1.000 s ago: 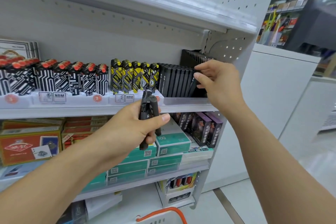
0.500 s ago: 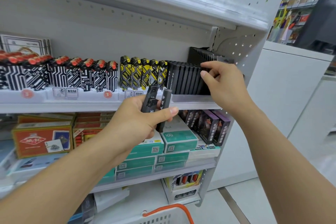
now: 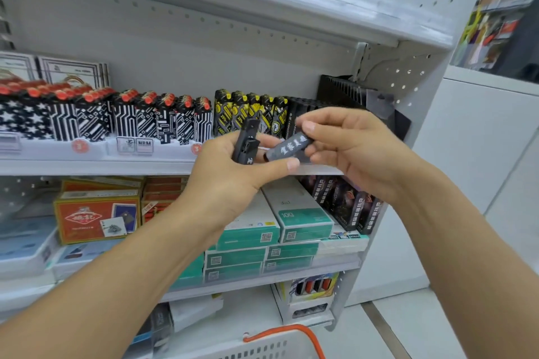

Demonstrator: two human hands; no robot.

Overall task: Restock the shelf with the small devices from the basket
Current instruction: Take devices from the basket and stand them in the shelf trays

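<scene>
Head view: 1 black device (image 3: 247, 141) is gripped upright in the left hand (image 3: 233, 181). A grey device (image 3: 287, 149) is pinched by the right hand (image 3: 354, 148), tilted, before the shelf (image 3: 96, 167). Basket (image 3: 287, 341) is seen at bottom edge.

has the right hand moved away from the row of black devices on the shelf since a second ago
Yes. The right hand has come off the black row toward the left hand, pinching a dark device.

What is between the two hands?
In the head view, a dark device with white writing lies between the left hand and right hand; both pinch it.
</scene>
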